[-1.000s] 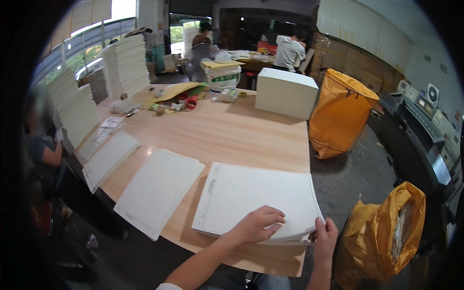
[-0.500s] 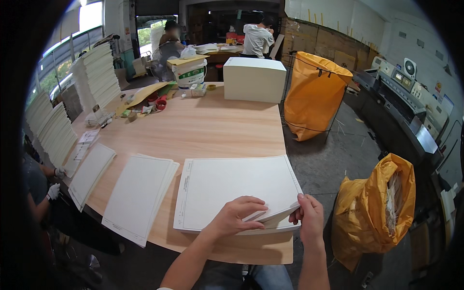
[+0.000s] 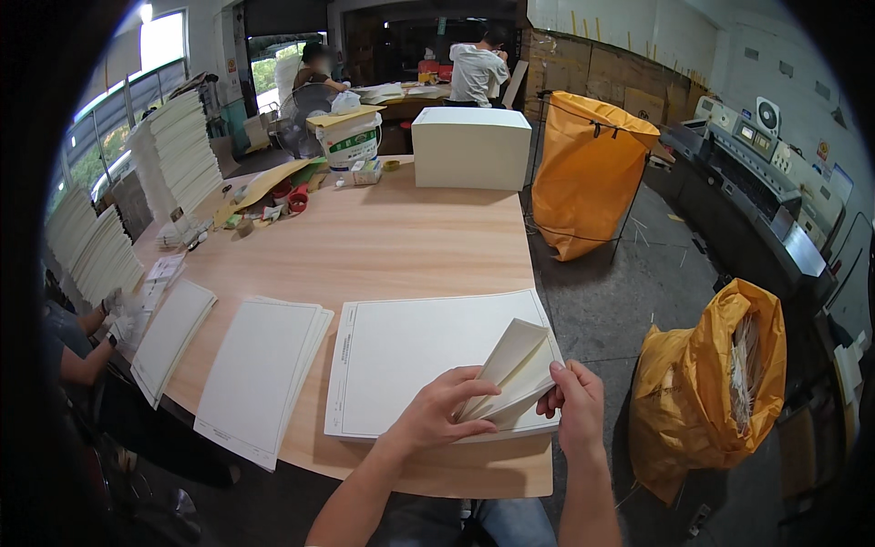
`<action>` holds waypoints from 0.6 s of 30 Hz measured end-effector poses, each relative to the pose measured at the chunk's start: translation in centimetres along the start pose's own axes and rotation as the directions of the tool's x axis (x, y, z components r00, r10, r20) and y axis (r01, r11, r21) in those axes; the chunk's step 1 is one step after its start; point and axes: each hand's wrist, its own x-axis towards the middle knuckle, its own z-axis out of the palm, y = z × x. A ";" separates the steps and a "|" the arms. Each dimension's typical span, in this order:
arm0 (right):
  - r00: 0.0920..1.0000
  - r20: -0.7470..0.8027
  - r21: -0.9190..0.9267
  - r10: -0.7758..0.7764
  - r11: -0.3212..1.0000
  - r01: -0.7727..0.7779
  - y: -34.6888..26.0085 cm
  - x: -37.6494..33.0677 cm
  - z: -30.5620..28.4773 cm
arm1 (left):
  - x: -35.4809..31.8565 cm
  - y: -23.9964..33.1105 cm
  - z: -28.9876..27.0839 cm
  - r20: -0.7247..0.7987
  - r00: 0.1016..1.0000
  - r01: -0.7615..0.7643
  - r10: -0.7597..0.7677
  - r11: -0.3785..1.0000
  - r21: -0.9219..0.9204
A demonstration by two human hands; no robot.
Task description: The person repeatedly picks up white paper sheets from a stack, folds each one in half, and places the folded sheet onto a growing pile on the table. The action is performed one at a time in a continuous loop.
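A thick stack of large white printed sheets (image 3: 410, 351) lies at the table's near edge. At its near right corner, several sheets (image 3: 518, 351) are bent up and fanned, their pale undersides showing. My right hand (image 3: 576, 401) is closed, pinching the corner of the sheets between thumb and fingers. My left hand (image 3: 447, 406) rests over the near edge of the stack. Its thumb and fingers are apart in a C shape, with the fingertips against the bent sheets.
Two more piles of sheets, a middle pile (image 3: 260, 374) and a left pile (image 3: 173, 333), lie left. A co-worker's gloved hand (image 3: 123, 328) is beside them. A block of paper (image 3: 469, 150) and white bucket (image 3: 348, 141) stand far back; orange sacks (image 3: 670, 392) stand right.
The corner sheets have risen and curled up between my hands, where they lay nearly flat before. My hands have barely shifted. The co-worker's hands at the left have moved up and closer together.
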 end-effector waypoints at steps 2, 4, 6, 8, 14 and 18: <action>1.000 0.003 -0.004 -0.004 1.000 0.004 0.1 0.0 -0.1 | 0.0 0.0 -0.1 -0.004 1.000 0.026 -0.026 0.997 -0.072; 1.000 0.001 -0.065 -0.024 0.998 0.024 -0.1 -0.2 -0.1 | -0.1 0.0 -0.1 -0.011 0.999 0.044 -0.045 0.993 -0.110; 0.994 -0.018 -0.251 -0.104 0.963 0.096 0.1 -0.2 -0.1 | 0.0 0.0 0.0 -0.020 0.998 0.050 -0.053 0.992 -0.117; 0.970 -0.016 -0.538 -0.241 0.820 0.195 0.9 0.0 -0.2 | 0.2 0.7 0.8 -0.138 0.973 0.145 -0.184 0.958 -0.249; 0.999 0.038 0.002 -0.032 0.999 0.032 0.1 0.2 -0.3 | 0.0 -0.4 0.2 0.005 1.000 -0.022 0.022 1.000 -0.001; 0.999 0.040 0.032 -0.033 0.999 0.032 0.3 0.2 -0.4 | -0.1 -0.6 0.3 0.027 1.000 0.017 -0.015 0.999 -0.050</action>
